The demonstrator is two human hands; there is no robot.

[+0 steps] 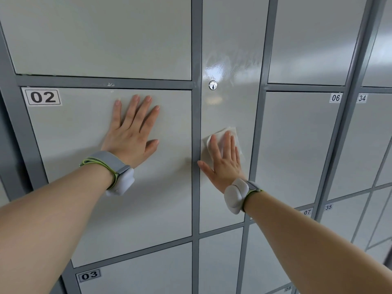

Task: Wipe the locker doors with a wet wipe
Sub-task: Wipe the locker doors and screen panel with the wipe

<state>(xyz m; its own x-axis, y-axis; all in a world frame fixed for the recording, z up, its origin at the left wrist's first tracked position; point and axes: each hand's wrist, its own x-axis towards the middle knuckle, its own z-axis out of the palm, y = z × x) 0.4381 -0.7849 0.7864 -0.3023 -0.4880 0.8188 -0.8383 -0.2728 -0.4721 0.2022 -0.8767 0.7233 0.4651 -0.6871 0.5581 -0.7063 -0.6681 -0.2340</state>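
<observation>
The keyhole (212, 85) near the top of the narrow centre door (229, 49) serves as the landmark. Far to its left, the label "02" (43, 97) sits in the upper left corner of a wide locker door (80, 134), hard against the grey frame (196, 124). Left of the keyhole and a little below it, the left hand (131, 132) lies flat on that door with fingers spread and nothing in it; bare panel lies all around it, out to the upright frame strip on its right. A grey wristband with a white pod (119, 181) wraps that wrist. Well below and left of the keyhole, the label "03" (89, 275) marks the next door down.

Below the keyhole and slightly right, the right hand (224, 160) presses a white wet wipe (224, 136) flat to the narrow door, fingers extended and close together; the wipe's top corner shows above the fingertips. The thumb reaches left to the edge of the frame strip. Between wipe and keyhole the door is bare, and above the keyhole a glossy streaked patch shines. The right edge of the wipe stops short of the next upright. A matching band with a pod (236, 196) sits on the right wrist.

Right of the keyhole are labels "06" (335, 98) and "34" (362, 98).
</observation>
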